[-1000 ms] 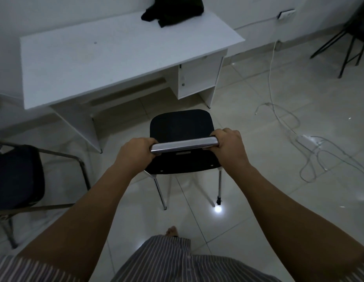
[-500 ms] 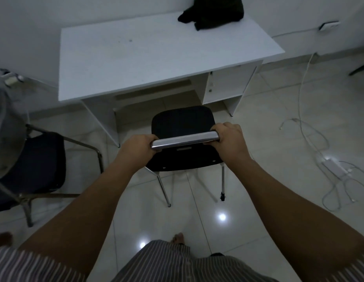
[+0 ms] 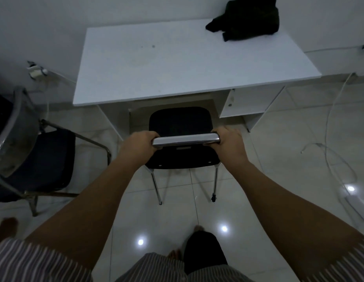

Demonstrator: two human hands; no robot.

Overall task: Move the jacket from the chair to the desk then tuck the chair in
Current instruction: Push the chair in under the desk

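The black jacket lies crumpled on the far right corner of the white desk. A black-seated chair with metal legs faces the desk's knee gap, its front seat edge just at the desk's front edge. My left hand grips the left end of the chair's chrome top rail. The rail's right end is held by my right hand.
A second dark chair with a metal frame stands at the left, close to the desk leg. White cables and a power strip lie on the tiled floor at the right. A drawer unit fills the desk's right underside.
The chair has moved forward toward the desk, and I have stepped closer with it. Both hands keep the same grip on the rail.
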